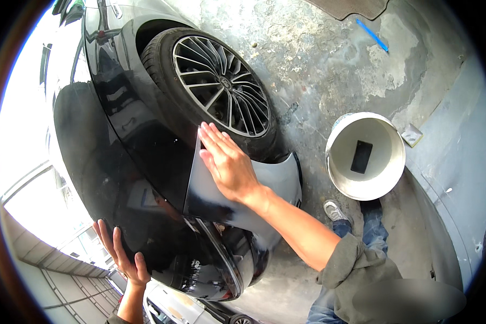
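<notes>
A black car's front corner [137, 162] fills the left and middle of the head view. My right hand [227, 164] lies on a bumper section [278, 175] with a pale grey patch, just behind the front wheel [224, 83]. Its fingers are stretched out side by side, with the tips near the panel's upper edge. Nothing shows in that hand, though its palm is hidden. My left hand [124, 259] rests with spread fingers on the glossy black hood [100, 178]. Between the hands, the headlight [227, 243] sits below the grey patch.
A white bucket [389, 174] stands at the right, with a black phone-like rectangle [361, 156] in it. Beside it lies a small pale square [412, 135]. A blue strip [372, 35] and a brown mat [351, 6] are on the floor. Another car [173, 302] shows below.
</notes>
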The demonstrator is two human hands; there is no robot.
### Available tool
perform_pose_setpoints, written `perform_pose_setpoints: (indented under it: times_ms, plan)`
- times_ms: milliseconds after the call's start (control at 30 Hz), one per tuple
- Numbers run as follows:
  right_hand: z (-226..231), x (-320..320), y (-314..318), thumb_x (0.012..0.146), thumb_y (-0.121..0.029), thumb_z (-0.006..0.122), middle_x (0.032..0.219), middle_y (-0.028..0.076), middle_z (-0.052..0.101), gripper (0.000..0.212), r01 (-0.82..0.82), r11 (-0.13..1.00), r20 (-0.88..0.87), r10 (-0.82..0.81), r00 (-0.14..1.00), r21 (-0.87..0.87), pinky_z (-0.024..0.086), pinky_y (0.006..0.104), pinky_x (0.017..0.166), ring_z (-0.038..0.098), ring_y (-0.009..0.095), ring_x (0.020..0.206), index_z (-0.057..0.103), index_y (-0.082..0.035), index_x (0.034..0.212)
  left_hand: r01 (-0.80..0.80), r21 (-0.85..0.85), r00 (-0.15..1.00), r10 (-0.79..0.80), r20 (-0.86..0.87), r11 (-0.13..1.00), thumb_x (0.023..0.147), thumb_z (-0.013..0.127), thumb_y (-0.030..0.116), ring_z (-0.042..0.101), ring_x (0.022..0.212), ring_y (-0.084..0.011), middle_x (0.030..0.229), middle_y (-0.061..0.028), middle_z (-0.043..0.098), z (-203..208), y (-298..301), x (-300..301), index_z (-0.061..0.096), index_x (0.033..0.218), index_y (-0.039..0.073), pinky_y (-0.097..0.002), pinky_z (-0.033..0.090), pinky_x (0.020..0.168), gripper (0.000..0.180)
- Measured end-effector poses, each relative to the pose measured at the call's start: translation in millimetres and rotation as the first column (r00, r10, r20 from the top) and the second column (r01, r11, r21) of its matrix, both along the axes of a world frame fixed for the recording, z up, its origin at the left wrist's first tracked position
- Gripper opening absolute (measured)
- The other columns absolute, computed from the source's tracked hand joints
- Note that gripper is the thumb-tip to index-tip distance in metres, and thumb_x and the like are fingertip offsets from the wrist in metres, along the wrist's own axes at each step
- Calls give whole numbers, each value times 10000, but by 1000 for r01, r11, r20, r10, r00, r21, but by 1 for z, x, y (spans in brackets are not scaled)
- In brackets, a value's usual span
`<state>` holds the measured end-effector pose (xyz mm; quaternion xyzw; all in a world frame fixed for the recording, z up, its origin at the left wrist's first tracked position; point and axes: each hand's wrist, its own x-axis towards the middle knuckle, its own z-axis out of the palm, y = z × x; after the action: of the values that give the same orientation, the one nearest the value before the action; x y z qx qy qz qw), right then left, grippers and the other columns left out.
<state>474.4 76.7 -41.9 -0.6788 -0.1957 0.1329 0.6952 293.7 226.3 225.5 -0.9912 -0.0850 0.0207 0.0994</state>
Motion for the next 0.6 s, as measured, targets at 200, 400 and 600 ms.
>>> perform_pose_setpoints:
  times_ms: [200, 400, 600]
  plan:
    - [18, -13, -2, 1047, -212, 559, 1485, 246, 533, 459, 61, 998, -7, -61, 998, -14, 405, 485, 1170, 498, 373, 1406, 552, 64, 1413, -12, 11, 1000, 12, -22, 1000, 971, 453, 488, 179, 1562, -455, 1655, -254, 291, 3, -1, -2, 470, 1519, 38, -601, 99, 1249, 710]
    - [23, -2, 9, 1042, -185, 556, 1412, 254, 593, 406, 120, 990, -42, -124, 991, -73, 433, 474, 1137, 546, 393, 1350, 592, 71, 1355, -33, -9, 999, 33, -10, 999, 979, 468, 476, 199, 1541, -502, 1643, -262, 304, 2, -6, 3, 477, 1514, 89, -645, 144, 1225, 661]
    - [35, -55, -65, 969, -213, 673, 1517, 190, 526, 508, -45, 996, 141, 55, 988, -71, 432, 455, 1140, 489, 346, 1422, 579, 37, 1401, -29, -6, 999, 29, -29, 1000, 983, 460, 474, 192, 1536, -519, 1639, -277, 296, 4, -4, 1, 467, 1519, 88, -656, 141, 1221, 660]
